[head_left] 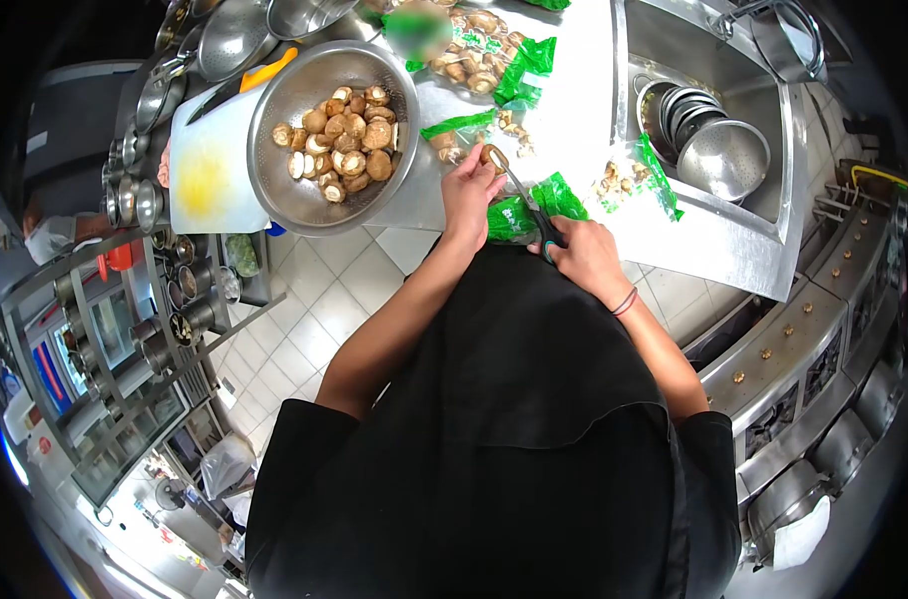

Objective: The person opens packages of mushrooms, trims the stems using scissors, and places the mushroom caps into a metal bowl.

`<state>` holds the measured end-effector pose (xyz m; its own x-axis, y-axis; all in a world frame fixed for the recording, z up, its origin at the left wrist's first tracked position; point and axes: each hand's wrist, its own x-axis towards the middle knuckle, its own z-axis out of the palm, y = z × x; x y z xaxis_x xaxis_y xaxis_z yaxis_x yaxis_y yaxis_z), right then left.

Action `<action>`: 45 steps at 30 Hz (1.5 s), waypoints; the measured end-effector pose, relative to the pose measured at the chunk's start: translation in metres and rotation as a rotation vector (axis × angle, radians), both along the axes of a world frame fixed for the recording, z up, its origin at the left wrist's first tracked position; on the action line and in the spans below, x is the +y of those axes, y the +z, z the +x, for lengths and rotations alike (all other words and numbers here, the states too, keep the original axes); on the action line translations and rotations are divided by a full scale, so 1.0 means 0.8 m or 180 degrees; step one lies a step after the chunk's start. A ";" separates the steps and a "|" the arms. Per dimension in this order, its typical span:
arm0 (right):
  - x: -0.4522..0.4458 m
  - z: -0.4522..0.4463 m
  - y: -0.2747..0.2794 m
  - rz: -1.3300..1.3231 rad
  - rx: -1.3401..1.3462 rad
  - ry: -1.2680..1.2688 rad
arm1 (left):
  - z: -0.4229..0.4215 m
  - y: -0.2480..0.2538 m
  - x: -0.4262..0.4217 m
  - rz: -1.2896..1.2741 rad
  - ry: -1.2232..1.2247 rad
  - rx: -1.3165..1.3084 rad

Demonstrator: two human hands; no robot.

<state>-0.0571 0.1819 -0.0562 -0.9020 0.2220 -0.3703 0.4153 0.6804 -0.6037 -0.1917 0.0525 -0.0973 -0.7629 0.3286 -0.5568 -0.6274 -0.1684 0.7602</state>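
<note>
Between the fingers of my left hand is a brown mushroom. My right hand grips dark-handled scissors, whose blades reach up to the mushroom. Below the blades, a green plastic bag lies at the counter's front edge. Left of my hands, a perforated metal colander holds several mushrooms. An opened bag of mushrooms lies just behind my left hand, and a large filled bag is farther back. Mushroom pieces rest on another green bag to the right.
A white cutting board with a yellow stain lies at the left, beside an orange-handled knife. On the right, a sink holds metal colanders and stacked bowls. A stove runs along the far right.
</note>
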 end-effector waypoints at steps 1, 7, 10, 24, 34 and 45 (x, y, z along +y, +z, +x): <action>0.002 0.001 0.001 -0.0002 0.0002 0.0007 | 0.000 -0.002 -0.002 -0.0002 0.0007 0.0002; 0.038 0.030 0.027 -0.1755 -0.0307 -0.0507 | -0.027 0.053 -0.045 -0.0832 -0.0063 0.1830; 0.067 0.048 0.042 -0.2550 -0.0132 -0.1097 | -0.090 0.097 -0.094 -0.2434 0.0035 0.3365; 0.076 0.039 0.056 -0.2235 0.0485 -0.1197 | -0.109 0.042 0.050 -0.3759 -0.6108 0.4531; 0.047 0.048 0.022 -0.2705 0.0413 -0.1536 | -0.112 0.030 0.030 -0.4037 -0.5272 0.4961; 0.023 0.000 0.015 -0.0473 0.0305 -0.0403 | -0.052 -0.005 -0.025 -0.0716 -0.1293 0.2406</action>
<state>-0.0575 0.2005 -0.0445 -0.9030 0.2852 -0.3214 0.4278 0.5271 -0.7343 -0.2335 0.0322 -0.1012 -0.8011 0.5975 -0.0351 0.0772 0.1612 0.9839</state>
